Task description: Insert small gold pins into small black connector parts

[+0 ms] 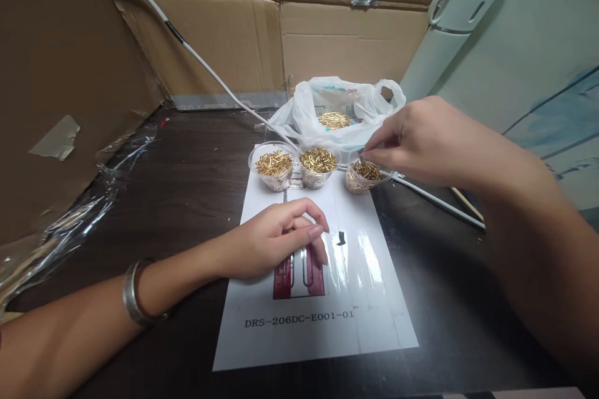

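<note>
My left hand (276, 240) rests on a white laminated sheet (355, 299), fingers curled over a dark red part (299, 277) lying on it. My right hand (421, 137) reaches over the rightmost of three clear plastic cups (360, 177) filled with small gold pins, its fingertips pinched at the cup's rim; whether a pin is between them I cannot tell. The middle cup (318, 165) and left cup (274, 165) stand side by side at the sheet's far end. A small black piece (340, 238) lies on the sheet just right of my left fingers.
A white plastic bag (304, 109) holding more gold pins sits behind the cups. A white cable (206, 65) runs diagonally across the dark table. Cardboard walls (224, 43) enclose the back and left; crumpled clear film (70, 212) lies at the left.
</note>
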